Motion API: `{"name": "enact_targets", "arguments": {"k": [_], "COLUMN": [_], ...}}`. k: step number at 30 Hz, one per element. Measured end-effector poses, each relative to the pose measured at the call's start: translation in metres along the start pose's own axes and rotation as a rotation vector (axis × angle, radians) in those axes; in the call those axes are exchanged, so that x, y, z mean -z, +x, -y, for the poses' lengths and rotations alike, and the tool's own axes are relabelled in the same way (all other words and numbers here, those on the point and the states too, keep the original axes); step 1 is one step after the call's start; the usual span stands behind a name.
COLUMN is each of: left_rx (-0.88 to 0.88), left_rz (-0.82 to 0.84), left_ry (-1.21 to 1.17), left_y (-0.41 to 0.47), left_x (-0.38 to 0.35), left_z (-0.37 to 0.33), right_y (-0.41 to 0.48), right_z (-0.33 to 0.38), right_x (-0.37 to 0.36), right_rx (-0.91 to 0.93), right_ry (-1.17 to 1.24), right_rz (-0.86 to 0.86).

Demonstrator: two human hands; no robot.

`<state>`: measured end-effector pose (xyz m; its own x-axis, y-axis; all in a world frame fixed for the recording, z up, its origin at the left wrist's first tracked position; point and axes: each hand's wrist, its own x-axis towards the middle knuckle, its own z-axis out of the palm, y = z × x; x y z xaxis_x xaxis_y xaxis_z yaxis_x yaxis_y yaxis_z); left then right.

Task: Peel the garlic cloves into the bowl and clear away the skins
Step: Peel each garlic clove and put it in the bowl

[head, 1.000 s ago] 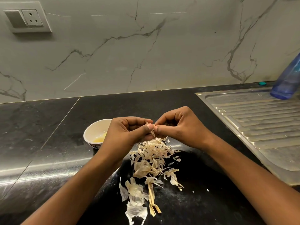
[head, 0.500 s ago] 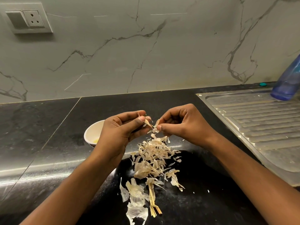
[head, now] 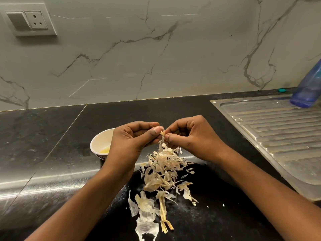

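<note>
Black stone table (head: 52,136) below a marble-veined wall (head: 156,58). Switch-and-socket plate (head: 28,20) at upper left. Ribbed steel drainboard (head: 278,136) at right, blue bottle (head: 307,91) on its far end, small teal cap (head: 282,90) near the bottle.

A grey marble-look wall (head: 173,58) with dark veins rose behind a glossy black stone countertop (head: 43,136), which caught a streak of light at the left. A white switch-and-socket plate (head: 28,20) sat high on the left. A ribbed stainless-steel drainboard (head: 278,133) lay at the right, with a blue bottle (head: 307,91) at its far end and a teal cap (head: 281,90) nearby.
</note>
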<state>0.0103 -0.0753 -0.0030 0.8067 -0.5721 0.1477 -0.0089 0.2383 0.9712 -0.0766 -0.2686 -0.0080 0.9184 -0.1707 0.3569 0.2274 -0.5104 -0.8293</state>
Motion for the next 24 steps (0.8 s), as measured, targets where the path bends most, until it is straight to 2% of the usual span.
{"name": "enact_targets", "arguments": {"k": [6, 10, 12, 15, 20, 24], "left_rx": [0.053, 0.178, 0.206, 0.191, 0.057, 0.039], "left_rz": [-0.028, 0.019, 0.034, 0.024, -0.027, 0.036], "left_ry": [-0.132, -0.328, -0.351, -0.321, -0.114, -0.009], "left_y": [0.001, 0.002, 0.001, 0.001, 0.000, -0.002], "left_x": [-0.002, -0.002, -0.003, -0.004, 0.000, -0.002], "left_z": [0.000, -0.006, -0.007, -0.007, -0.003, -0.001], "right_y": [-0.001, 0.002, 0.002, 0.002, 0.001, 0.002], "right_z": [0.000, 0.002, 0.003, 0.003, 0.004, 0.004], "right_x": [-0.006, -0.002, 0.000, 0.001, 0.004, 0.005], "right_rx": [0.048, 0.012, 0.003, -0.002, -0.004, 0.013], "right_ry": [0.028, 0.195, 0.232, 0.233, 0.209, 0.132], "right_rz": [-0.042, -0.043, -0.035, -0.017, -0.006, 0.008]}}
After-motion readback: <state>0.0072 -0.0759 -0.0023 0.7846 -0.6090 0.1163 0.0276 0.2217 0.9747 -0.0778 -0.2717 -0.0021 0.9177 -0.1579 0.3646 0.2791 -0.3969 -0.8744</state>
